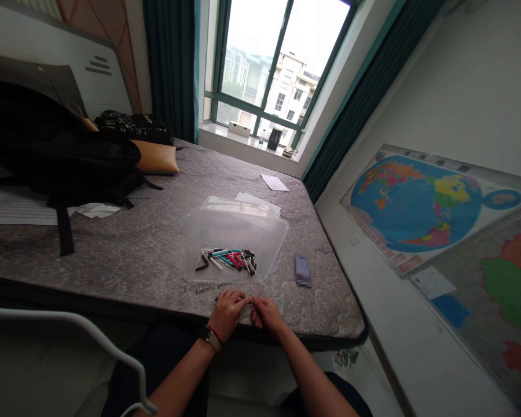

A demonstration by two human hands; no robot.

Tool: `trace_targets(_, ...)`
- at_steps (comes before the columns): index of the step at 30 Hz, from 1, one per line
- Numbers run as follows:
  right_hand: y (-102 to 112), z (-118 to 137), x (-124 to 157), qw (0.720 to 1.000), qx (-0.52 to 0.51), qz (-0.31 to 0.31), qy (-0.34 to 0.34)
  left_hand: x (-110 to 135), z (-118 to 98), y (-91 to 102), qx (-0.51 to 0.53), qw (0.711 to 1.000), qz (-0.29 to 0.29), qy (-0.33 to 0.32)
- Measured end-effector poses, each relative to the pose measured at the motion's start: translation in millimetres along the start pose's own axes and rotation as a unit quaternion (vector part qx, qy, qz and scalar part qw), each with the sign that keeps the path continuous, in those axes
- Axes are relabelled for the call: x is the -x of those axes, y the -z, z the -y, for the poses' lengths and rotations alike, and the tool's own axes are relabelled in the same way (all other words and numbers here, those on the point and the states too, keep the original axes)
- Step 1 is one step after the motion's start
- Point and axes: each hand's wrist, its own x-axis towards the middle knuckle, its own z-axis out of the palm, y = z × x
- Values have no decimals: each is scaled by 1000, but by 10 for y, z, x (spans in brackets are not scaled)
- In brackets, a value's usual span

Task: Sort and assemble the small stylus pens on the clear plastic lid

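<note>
My left hand [228, 311] rests at the near edge of the mattress, fingers curled over a thin dark pen-like piece that is mostly hidden; a bit of it shows past the knuckles. My right hand [267, 313] is closed in a pinch, its fingertips meeting those of the left hand. What the right fingers grip is too small to make out. Just beyond both hands stands a clear plastic box [191, 246]. Inside lies a loose heap of pens or pen parts [232, 259] in black, white, teal and red.
A phone-like dark object [303, 270] lies right of the box. White papers [274, 182] are behind it. On the left are a black backpack [61, 139] and a tan pouch [158, 157]. A white curved metal bar [91, 333] crosses the lower left.
</note>
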Motion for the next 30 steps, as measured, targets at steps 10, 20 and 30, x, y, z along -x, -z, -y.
trace_targets(10, -21, -50, -52, 1000, 17, -15, 0, 75, -68, -57, 14, 997, 56, 46)
trace_targets(20, -15, -146, -83, 1000, 11, -8, 21, 51, 52, -11, -12, 994, 96, 47)
trace_targets(30, -22, -113, -18, 999, 10, -29, 22, 167, 79, 87, -53, 996, 57, 45)
